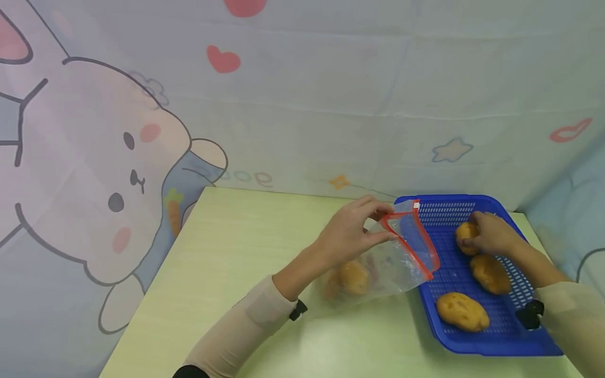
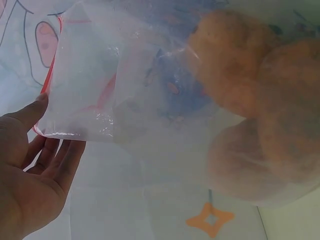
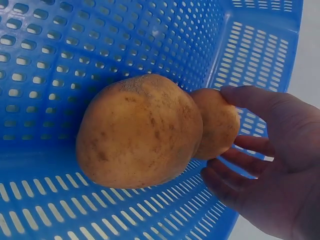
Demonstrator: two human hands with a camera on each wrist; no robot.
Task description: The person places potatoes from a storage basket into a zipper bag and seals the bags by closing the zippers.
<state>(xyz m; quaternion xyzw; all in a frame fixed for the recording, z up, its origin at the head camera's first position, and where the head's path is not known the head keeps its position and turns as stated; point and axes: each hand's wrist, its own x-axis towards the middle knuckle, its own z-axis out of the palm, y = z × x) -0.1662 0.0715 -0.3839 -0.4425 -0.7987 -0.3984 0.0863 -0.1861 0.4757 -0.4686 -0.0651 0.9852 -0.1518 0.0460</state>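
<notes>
My left hand [image 1: 350, 228] pinches the red-edged mouth of a clear zip bag [image 1: 392, 268], which gapes toward the basket. Several potatoes [image 2: 235, 65] show through the plastic in the left wrist view. Inside the blue basket [image 1: 441, 336], my right hand [image 1: 493, 233] grips a potato [image 1: 465, 237] near the back, thumb on one side and fingers on the other. Just in front of it lies a second potato [image 1: 490, 274], which looks larger in the right wrist view. A third potato [image 1: 462, 312] rests by the basket's front left.
The pale green table [image 1: 236, 236] carries the basket at its right end. Behind it hangs a printed cloth [image 1: 307, 105] with a cartoon rabbit and hearts. A dark cable [image 1: 586, 257] curves along the right side.
</notes>
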